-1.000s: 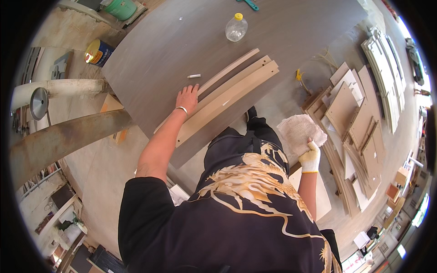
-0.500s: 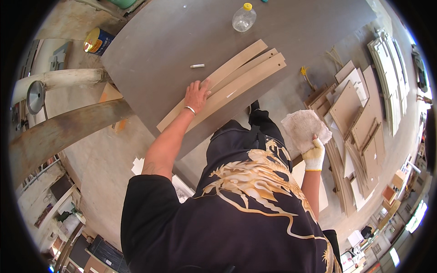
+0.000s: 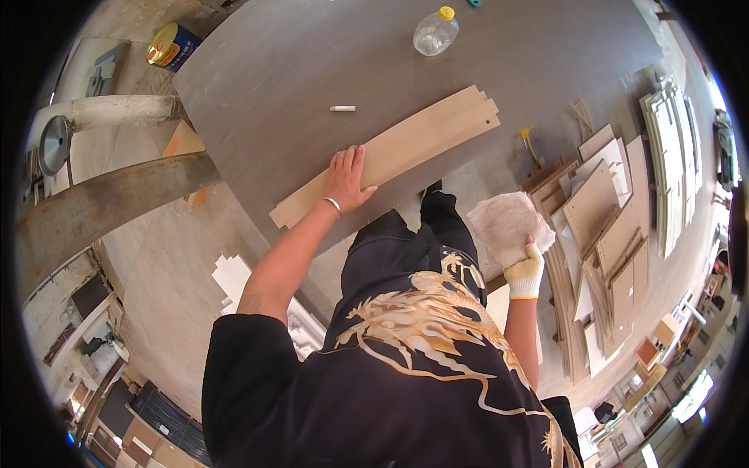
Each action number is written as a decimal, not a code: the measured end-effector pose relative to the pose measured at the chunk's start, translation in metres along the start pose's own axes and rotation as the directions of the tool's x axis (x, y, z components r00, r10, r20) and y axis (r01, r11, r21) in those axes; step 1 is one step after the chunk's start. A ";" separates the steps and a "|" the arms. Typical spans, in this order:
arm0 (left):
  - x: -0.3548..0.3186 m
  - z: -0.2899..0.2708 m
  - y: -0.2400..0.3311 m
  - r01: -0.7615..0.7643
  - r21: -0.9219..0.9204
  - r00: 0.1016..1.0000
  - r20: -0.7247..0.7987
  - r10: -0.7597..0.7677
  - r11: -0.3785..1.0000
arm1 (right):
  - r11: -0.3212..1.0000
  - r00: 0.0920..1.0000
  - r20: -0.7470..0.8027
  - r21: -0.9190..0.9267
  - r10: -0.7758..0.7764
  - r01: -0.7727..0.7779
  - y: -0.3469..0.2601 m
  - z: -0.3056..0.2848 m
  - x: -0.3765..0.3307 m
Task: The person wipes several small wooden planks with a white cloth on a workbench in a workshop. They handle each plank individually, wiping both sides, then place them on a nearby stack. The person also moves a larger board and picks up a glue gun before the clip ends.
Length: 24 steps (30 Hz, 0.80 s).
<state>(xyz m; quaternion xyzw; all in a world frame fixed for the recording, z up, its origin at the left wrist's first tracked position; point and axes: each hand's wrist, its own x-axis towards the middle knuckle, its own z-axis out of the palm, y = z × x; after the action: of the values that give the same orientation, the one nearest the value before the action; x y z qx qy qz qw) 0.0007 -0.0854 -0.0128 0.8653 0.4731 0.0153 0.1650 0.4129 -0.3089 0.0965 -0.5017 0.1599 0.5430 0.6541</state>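
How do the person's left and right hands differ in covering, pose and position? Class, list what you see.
The left hand is bare, with a bangle at its wrist; the right hand wears a pale glove with a yellow edge.
The left hand lies open on the wooden strips; the right hand grips a pale cloth.
The left hand is over the grey table; the right hand is off to its side.
Both touch something.

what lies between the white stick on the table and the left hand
Only bare grey tabletop lies between the white stick and the left hand, as the head view shows.
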 end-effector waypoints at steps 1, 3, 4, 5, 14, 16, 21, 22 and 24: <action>-0.001 0.000 0.002 0.005 -0.045 1.000 0.010 -0.004 0.999 | 1.000 1.000 0.024 0.000 0.006 -0.006 0.002 0.003 0.002; -0.002 0.002 0.003 0.012 -0.107 1.000 0.024 -0.010 0.994 | 0.999 0.999 0.019 0.031 0.027 -0.027 0.006 0.009 0.008; -0.002 0.003 0.003 0.014 -0.121 1.000 0.027 -0.011 0.993 | 0.998 0.998 0.045 0.048 0.034 -0.036 0.009 0.013 0.012; -0.002 0.005 0.003 0.029 -0.133 0.998 0.055 -0.022 0.991 | 0.996 0.997 0.051 0.068 0.058 -0.062 0.012 0.017 0.017; 0.012 -0.013 0.010 -0.023 -0.028 0.985 0.168 0.028 0.999 | 0.969 0.978 0.181 0.208 0.100 -0.137 0.020 0.067 0.079; 0.015 -0.024 0.017 0.014 -0.009 0.976 0.217 -0.012 1.000 | 0.960 0.965 0.241 0.227 0.105 -0.162 0.018 0.070 0.090; 0.030 -0.036 0.035 0.172 0.138 0.903 0.374 -0.212 0.975 | 0.955 0.983 0.046 0.236 0.177 -0.183 0.018 0.052 0.106; 0.032 -0.036 0.039 0.213 0.154 0.879 0.401 -0.258 0.965 | 0.952 0.982 0.040 0.240 0.184 -0.188 0.020 0.046 0.107; 0.036 -0.035 0.043 0.229 0.179 0.868 0.408 -0.284 0.957 | 0.948 0.978 0.021 0.241 0.209 -0.207 0.024 0.037 0.110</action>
<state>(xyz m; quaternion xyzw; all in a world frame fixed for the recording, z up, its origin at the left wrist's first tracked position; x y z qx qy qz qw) 0.0493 -0.0678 0.0283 0.7853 0.5358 -0.2270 0.2114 0.4192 -0.2199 0.0185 -0.4000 0.2785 0.5841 0.6491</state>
